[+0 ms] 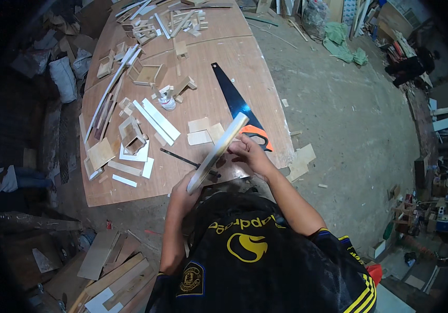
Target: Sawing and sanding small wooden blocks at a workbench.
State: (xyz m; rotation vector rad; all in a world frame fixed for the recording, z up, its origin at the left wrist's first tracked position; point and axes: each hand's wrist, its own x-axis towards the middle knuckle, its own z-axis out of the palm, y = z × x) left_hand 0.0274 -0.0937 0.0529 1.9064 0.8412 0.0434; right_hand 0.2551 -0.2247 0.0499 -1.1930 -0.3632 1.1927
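Observation:
My left hand [184, 194] is closed around the lower end of a pale wooden strip [216, 152], which slants up and to the right above the table. My right hand [252, 155] is beside the strip's upper half with its fingers curled in; whether they grip anything is hidden. Beyond the strip a handsaw [232, 94] lies flat, its dark blade pointing away and its orange-and-black handle [259, 136] close to my right hand. A thin dark rod [178, 156] lies on the table, passing behind the strip. Small pale wooden pieces [199, 136] lie left of the saw.
The brown wooden table [182, 78] carries small wooden box frames [148, 74], white strips [156, 122], a white container [167, 101] and more wood pieces. Boards [114, 276] lie on the floor at lower left. A green cloth [338, 40] and clutter line the right side.

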